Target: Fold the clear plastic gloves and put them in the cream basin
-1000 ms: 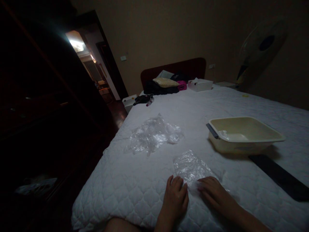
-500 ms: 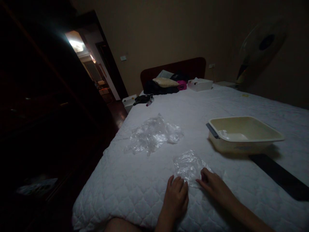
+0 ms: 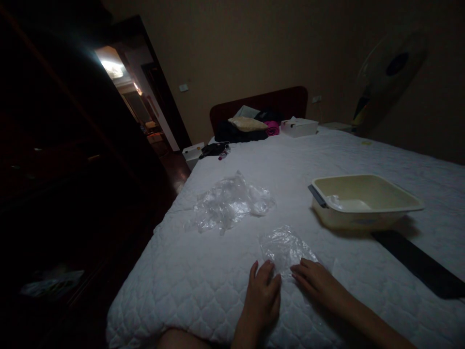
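Right hand (image 3: 319,286) uncurled since the earlier frame, its fingers now laid out over the near part of the small plastic sheet (image 3: 285,245).
Left hand (image 3: 261,293) rests at the sheet's near left corner, its grip apart with fingers spread; whether the right grip pinches any film cannot be told. Sheet lies flat but wrinkled on the bed (image 3: 189,276), directly before the person; the hands' placing on either side appears meant to steady the thin film. Larger crumpled plastic (image 3: 232,203) lies beyond it to the left, untouched. Cream basin (image 3: 366,220) and dark flat slab (image 3: 417,264) sit to the right, apart from both hands, probably so placed to stay within reach without obstructing them.
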A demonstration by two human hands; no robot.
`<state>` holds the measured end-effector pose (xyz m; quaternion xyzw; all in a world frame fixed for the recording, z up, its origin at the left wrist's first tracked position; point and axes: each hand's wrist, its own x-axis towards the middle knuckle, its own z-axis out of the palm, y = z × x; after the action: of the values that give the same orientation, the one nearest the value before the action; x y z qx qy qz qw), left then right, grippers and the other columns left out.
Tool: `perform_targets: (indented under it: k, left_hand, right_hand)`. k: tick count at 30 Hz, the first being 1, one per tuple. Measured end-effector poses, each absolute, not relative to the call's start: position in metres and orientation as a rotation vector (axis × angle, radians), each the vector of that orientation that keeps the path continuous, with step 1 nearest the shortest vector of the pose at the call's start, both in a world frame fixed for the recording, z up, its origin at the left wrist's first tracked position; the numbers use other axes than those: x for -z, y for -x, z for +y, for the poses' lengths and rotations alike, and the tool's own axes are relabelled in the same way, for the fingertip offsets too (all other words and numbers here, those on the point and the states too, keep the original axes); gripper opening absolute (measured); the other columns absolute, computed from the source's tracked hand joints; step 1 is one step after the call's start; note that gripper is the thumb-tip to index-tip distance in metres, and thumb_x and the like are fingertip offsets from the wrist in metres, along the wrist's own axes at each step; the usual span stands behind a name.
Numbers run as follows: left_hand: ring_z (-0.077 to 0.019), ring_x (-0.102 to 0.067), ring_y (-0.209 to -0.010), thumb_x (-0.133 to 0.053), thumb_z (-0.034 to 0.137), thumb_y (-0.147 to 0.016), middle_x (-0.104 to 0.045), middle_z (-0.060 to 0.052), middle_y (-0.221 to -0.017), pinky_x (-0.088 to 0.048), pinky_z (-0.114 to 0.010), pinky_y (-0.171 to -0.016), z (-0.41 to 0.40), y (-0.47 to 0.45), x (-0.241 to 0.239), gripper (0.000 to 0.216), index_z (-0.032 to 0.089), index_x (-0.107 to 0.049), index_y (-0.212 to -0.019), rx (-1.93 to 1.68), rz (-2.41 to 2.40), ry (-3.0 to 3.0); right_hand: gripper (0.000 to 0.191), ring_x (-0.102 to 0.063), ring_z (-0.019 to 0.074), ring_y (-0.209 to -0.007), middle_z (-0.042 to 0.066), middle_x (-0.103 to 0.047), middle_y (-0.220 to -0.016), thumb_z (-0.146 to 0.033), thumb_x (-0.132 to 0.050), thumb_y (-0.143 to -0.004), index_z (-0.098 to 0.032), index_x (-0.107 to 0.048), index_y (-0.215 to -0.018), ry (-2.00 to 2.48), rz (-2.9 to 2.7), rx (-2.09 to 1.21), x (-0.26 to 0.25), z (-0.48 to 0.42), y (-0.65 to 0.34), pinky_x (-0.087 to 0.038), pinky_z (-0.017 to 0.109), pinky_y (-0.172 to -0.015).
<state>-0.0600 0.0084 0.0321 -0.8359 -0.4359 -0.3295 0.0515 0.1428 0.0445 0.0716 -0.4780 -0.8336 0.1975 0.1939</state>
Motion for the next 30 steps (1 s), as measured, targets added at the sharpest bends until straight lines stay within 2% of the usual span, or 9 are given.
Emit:
perform_targets:
  k: [3,6,14,21,25,30]
  left_hand:
    - [-0.0265,-0.044,-0.118,-0.047,0.003,-0.073,-0.053,-0.013,-0.119,-0.039,-0.051,-0.094,0.009,0.061,-0.035,0.04,0.018,-0.054,-0.109,1.079,-1.364,2.544]
    - [-0.0265,-0.046,-0.115,-0.048,0.004,-0.075,-0.056,-0.011,-0.115,-0.043,-0.048,-0.09,0.008,0.061,-0.04,0.037,0.019,-0.055,-0.107,1.106,-1.391,2.518]
    - [-0.0223,-0.051,-0.111,-0.041,0.008,-0.081,-0.061,-0.011,-0.112,-0.043,-0.043,-0.092,0.008,0.03,-0.027,0.034,0.013,-0.054,-0.112,1.007,-1.178,2.385]
    - [-0.0182,-0.058,-0.099,-0.036,0.012,-0.091,-0.066,-0.006,-0.095,-0.045,-0.041,-0.09,0.015,0.016,-0.011,0.025,0.015,-0.06,-0.094,1.136,-1.049,2.335]
    - [-0.0168,-0.061,-0.09,-0.034,0.014,-0.092,-0.066,-0.005,-0.086,-0.05,-0.037,-0.084,0.013,0.017,-0.017,0.028,0.014,-0.06,-0.083,1.185,-0.99,2.377]
    - [-0.0174,-0.062,-0.086,-0.033,0.012,-0.092,-0.065,-0.007,-0.084,-0.051,-0.036,-0.08,0.012,0.018,-0.021,0.027,0.012,-0.06,-0.092,1.139,-0.99,2.432]
  right_hand:
    - [0.029,-0.059,0.0215,-0.089,0.007,-0.065,-0.097,-0.031,-0.04,-0.089,-0.023,-0.061,-0.107,1.296,-2.264,-0.586,-0.069,0.043,-0.147,-0.046,0.037,-0.082]
    - [0.029,-0.059,0.0215,-0.091,0.007,-0.065,-0.1,-0.03,-0.039,-0.089,-0.023,-0.06,-0.108,1.277,-2.21,-0.58,-0.068,0.043,-0.16,-0.046,0.038,-0.083]
    - [0.031,-0.059,0.0209,-0.095,0.008,-0.065,-0.105,-0.021,-0.046,-0.085,-0.023,-0.058,-0.113,1.092,-2.347,-0.314,-0.053,0.029,-0.205,-0.049,0.037,-0.083]
    - [0.037,-0.059,0.0194,-0.096,0.008,-0.064,-0.107,-0.013,-0.049,-0.08,-0.023,-0.056,-0.115,1.029,-2.371,-0.142,-0.029,0.016,-0.201,-0.05,0.036,-0.082]
    - [0.032,-0.06,0.0187,-0.094,0.007,-0.065,-0.103,-0.016,-0.052,-0.081,-0.023,-0.057,-0.112,1.043,-2.357,-0.083,-0.036,0.013,-0.2,-0.051,0.034,-0.08]
    - [0.028,-0.06,0.0196,-0.095,0.007,-0.066,-0.102,-0.021,-0.053,-0.082,-0.022,-0.058,-0.109,1.129,-2.251,0.061,-0.049,0.013,-0.222,-0.05,0.034,-0.081]
